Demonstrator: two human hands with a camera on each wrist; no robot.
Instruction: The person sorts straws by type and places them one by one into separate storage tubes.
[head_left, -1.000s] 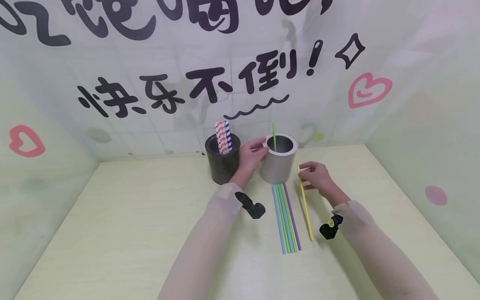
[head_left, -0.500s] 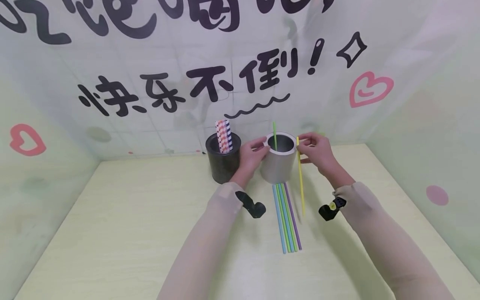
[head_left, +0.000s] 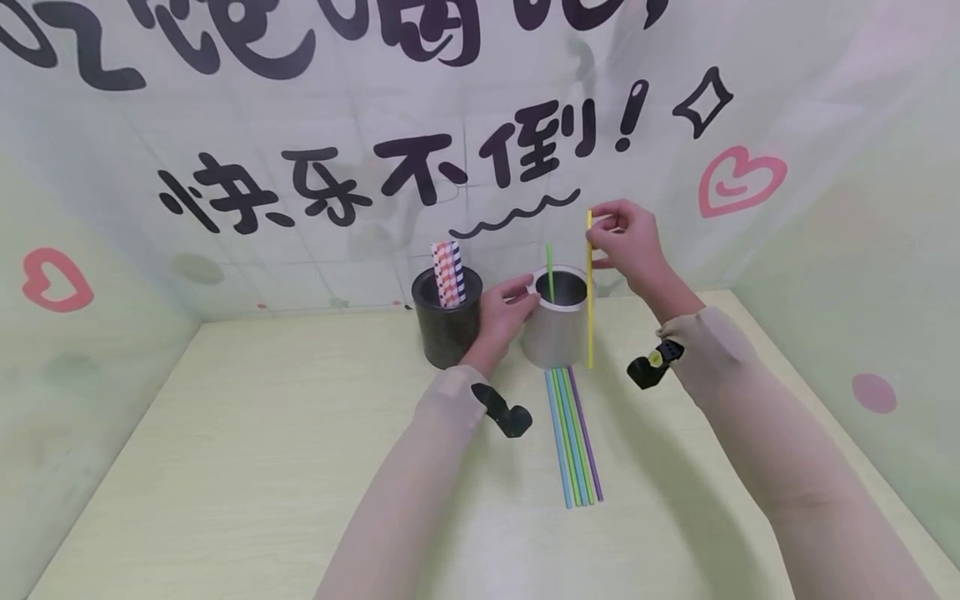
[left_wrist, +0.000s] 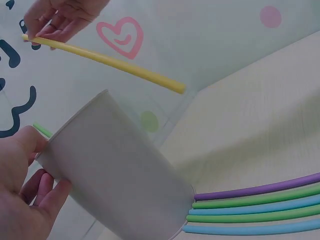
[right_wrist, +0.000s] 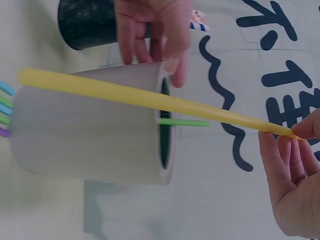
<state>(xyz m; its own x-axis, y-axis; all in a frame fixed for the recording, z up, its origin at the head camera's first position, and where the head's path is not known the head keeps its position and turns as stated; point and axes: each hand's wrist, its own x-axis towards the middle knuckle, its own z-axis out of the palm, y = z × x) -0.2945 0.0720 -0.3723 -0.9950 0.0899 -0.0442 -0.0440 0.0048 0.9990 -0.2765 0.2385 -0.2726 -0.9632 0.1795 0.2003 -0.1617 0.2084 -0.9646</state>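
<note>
Raised since the earlier frame, the right hand (head_left: 630, 242) had carried the yellow straw (head_left: 590, 292) upward and slightly to the left; the left hand (head_left: 506, 312) and both cups had kept their positions.

Right-hand fingers were closed in a pinch, the thumb opposing the fingertips near the upper end of the yellow straw. The straw hung near vertical in the head view, its lower part in line with the right edge of the grey cup (head_left: 555, 337); the left wrist view showed it clear of the cup wall, outside the opening.

Left-hand fingers were partly bent and held the grey cup at the left side of its rim, with fingertips against the outer wall. The grey cup stood upright and contained one green straw (head_left: 551, 273), which leaned against the inside and projected above the rim.

Five straws (head_left: 573, 437) lay side by side on the table (head_left: 300, 450), directly in front of the grey cup; from left to right they were blue, green, blue, green and purple. To the left of the left hand, a black cup (head_left: 444, 333) held a bundle of patterned straws (head_left: 448, 275). Behind both cups, a white backdrop (head_left: 337, 267) bore black lettering.
</note>
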